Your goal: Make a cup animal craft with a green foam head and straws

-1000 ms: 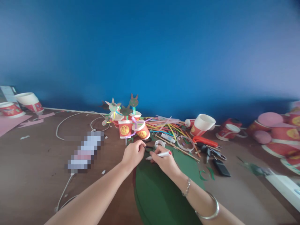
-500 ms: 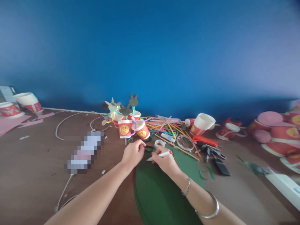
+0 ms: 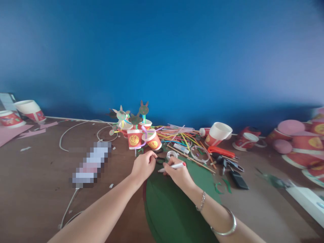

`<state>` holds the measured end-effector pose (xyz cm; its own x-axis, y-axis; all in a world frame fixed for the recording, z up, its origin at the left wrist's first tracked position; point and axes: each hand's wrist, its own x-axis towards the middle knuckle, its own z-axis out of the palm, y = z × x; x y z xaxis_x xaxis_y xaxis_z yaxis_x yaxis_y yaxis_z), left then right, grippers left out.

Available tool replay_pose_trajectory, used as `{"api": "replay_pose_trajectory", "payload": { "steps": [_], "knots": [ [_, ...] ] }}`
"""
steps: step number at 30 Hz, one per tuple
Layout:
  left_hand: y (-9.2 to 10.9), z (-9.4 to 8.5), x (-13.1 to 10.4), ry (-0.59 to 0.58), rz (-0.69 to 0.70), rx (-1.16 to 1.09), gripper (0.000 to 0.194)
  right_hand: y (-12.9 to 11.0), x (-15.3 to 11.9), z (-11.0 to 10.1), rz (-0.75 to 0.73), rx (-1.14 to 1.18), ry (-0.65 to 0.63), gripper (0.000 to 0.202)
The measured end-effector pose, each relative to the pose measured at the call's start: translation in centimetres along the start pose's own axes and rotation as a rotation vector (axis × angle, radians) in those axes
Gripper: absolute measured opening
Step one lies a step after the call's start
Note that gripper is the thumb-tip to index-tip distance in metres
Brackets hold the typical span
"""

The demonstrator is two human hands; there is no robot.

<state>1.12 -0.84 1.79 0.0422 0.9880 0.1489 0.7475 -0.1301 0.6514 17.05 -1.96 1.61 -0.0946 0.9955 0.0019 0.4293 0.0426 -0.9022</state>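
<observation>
A white marker is gripped between the nearly closed fingers of the right hand, its tip pointed toward the left hand just above the green sheet. Whether the sheet is touched by the tip cannot be told. The left hand is bent, thumb and fingertips drawn close together at the sheet's far edge; whether anything is pinched there cannot be made out, the inner side of the fingers being hidden. Dark loops are seen between the two hands, too blurred to be identified. The tape roll is partly covered by the right fingers.

Just beyond the left fingers, red paper cups are marked with round yellow emblems, whose characters are too small to be read. The phone screen, well to the left of the left fingers, is pixelated and illegible. The red cups at the far right are cut off by the frame. No brand can be made out on the marker.
</observation>
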Motion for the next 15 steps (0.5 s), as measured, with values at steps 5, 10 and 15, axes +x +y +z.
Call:
{"api": "replay_pose_trajectory", "payload": {
  "steps": [5, 10, 15],
  "knots": [
    [-0.01, 0.0, -0.01, 0.002, -0.004, -0.009, 0.023, 0.02, 0.07, 0.06, -0.005, 0.009, 0.019, 0.024],
    [-0.07, 0.03, 0.0, 0.015, 0.009, -0.016, 0.023, -0.12, 0.09, 0.0, 0.014, 0.0, 0.029, 0.024],
    [-0.1, 0.05, 0.02, 0.01, 0.004, -0.022, 0.023, -0.11, -0.03, 0.0, 0.026, -0.026, 0.037, 0.023]
  ]
}}
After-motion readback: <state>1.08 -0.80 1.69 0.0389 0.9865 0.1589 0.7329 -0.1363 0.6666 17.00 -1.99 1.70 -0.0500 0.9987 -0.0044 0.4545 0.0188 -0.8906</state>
